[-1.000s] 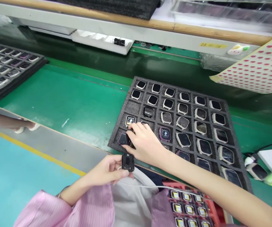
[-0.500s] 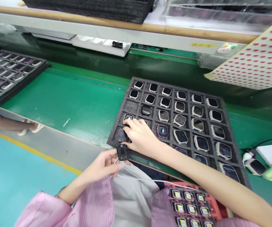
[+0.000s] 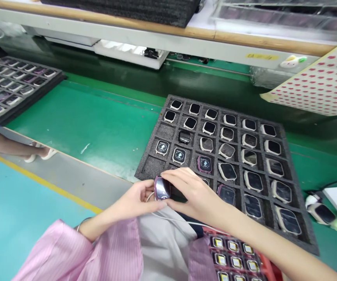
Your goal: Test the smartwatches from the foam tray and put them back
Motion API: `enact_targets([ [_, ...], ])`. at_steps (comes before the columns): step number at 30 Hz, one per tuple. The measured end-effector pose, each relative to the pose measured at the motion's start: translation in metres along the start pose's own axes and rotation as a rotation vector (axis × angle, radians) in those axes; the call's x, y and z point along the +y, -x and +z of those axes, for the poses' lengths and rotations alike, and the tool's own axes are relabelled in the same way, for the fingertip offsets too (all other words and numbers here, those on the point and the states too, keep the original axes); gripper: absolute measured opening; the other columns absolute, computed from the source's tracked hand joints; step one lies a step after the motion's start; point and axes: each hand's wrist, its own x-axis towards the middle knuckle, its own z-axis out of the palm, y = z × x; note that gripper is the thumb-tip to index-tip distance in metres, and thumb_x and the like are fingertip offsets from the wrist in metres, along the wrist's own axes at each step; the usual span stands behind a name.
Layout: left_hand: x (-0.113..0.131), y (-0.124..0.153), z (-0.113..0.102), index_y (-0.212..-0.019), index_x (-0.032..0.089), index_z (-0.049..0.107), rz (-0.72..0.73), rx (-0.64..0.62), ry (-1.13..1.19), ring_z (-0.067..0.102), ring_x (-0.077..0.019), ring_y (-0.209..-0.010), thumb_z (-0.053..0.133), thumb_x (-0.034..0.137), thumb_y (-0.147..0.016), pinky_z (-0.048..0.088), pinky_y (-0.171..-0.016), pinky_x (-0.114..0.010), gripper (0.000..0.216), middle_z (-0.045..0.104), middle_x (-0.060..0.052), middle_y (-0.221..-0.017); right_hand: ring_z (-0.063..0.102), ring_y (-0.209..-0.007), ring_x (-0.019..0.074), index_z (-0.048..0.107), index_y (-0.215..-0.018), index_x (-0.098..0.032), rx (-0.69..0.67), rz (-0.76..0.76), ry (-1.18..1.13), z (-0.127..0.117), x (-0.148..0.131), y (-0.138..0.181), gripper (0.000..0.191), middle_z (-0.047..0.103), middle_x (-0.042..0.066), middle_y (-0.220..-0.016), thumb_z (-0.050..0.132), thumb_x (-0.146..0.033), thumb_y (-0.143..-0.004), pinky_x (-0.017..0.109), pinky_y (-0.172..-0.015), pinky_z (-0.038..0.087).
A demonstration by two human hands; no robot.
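A black foam tray [image 3: 153,166] with several smartwatch bodies in its pockets lies on the green belt. My right hand [image 3: 193,191] pinches a purple-rimmed watch body [image 3: 162,188] just off the tray's near-left corner. My left hand [image 3: 136,199] is closed right beside it, touching the watch from the left; a thin white cable [image 3: 171,220] runs from it across my lap. The small black block it held is hidden behind the watch. The tray's near-left pocket [image 3: 152,167] is empty. Three watches [image 3: 179,155] near it have lit screens.
A second foam tray [image 3: 13,84] of watches lies far left on the belt. A red tray [image 3: 235,255] of small yellow-framed parts sits on my lap. A red-dotted sticker sheet [image 3: 320,84] leans at the right. Another person's arm [image 3: 7,146] enters from the left.
My right hand lifted the purple-rimmed watch out of the near-left pocket and brought it to my left hand at the tray's edge. The black block is now hidden behind it.
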Motion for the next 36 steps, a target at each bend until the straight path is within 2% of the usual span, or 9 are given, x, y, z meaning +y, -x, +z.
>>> enact_targets([
  [6, -0.005, -0.007, 0.011, -0.091, 0.012, 0.062, 0.019, 0.163, -0.084, 0.058, -0.0130, -0.069, 0.068, 0.029, -0.080, 0.042, -0.060, -0.020, 0.021, 0.064, -0.003, -0.079, 0.058, -0.100, 0.0278, 0.055, -0.118, -0.010, -0.038, 0.003, 0.086, 0.003, 0.008, 0.004, 0.039, 0.064, 0.014, -0.108, 0.067, -0.022, -0.083, 0.045, -0.087, 0.049],
  [10, -0.007, -0.009, 0.015, -0.085, 0.011, 0.064, 0.019, 0.227, -0.098, 0.057, -0.0133, -0.065, 0.071, 0.031, -0.076, 0.041, -0.057, -0.021, 0.023, 0.063, -0.003, -0.073, 0.059, -0.101, 0.0272, 0.054, -0.121, -0.011, -0.015, 0.017, 0.072, 0.009, 0.011, 0.010, 0.039, 0.063, 0.014, -0.110, 0.063, -0.021, -0.084, 0.044, -0.087, 0.049],
  [14, -0.007, -0.009, 0.013, -0.083, 0.011, 0.064, 0.032, 0.201, -0.040, 0.052, -0.0104, -0.057, 0.072, 0.032, -0.075, 0.038, -0.052, -0.019, 0.024, 0.060, -0.002, -0.067, 0.059, -0.102, 0.0258, 0.053, -0.122, -0.015, 0.037, 0.027, -0.007, 0.017, 0.013, 0.013, 0.042, 0.062, 0.013, -0.111, 0.063, -0.021, -0.082, 0.042, -0.085, 0.050],
  [22, -0.008, -0.008, 0.012, -0.076, 0.011, 0.064, 0.016, 0.194, 0.036, 0.028, -0.0045, -0.044, 0.075, 0.036, -0.072, 0.024, -0.045, -0.020, 0.027, 0.043, 0.006, -0.052, 0.060, -0.098, 0.0242, 0.053, -0.120, -0.018, 0.105, 0.025, -0.136, 0.023, 0.017, 0.013, 0.041, 0.063, 0.011, -0.106, 0.066, -0.024, -0.081, 0.039, -0.083, 0.051],
  [30, -0.013, -0.008, 0.010, -0.071, 0.013, 0.061, 0.008, 0.190, 0.057, 0.022, -0.0047, -0.044, 0.075, 0.035, -0.071, 0.023, -0.045, -0.020, 0.026, 0.033, 0.008, -0.050, 0.059, -0.098, 0.0247, 0.053, -0.120, -0.017, 0.097, 0.029, -0.188, 0.024, 0.018, 0.014, 0.042, 0.063, 0.011, -0.106, 0.068, -0.025, -0.082, 0.041, -0.085, 0.049],
  [36, -0.015, -0.008, 0.009, -0.073, 0.012, 0.062, 0.008, 0.191, 0.077, 0.020, -0.0044, -0.044, 0.075, 0.035, -0.071, 0.021, -0.044, -0.020, 0.027, 0.034, 0.007, -0.051, 0.059, -0.095, 0.0243, 0.051, -0.121, -0.018, 0.100, 0.021, -0.194, 0.024, 0.018, 0.014, 0.042, 0.063, 0.011, -0.104, 0.068, -0.026, -0.083, 0.041, -0.083, 0.050],
])
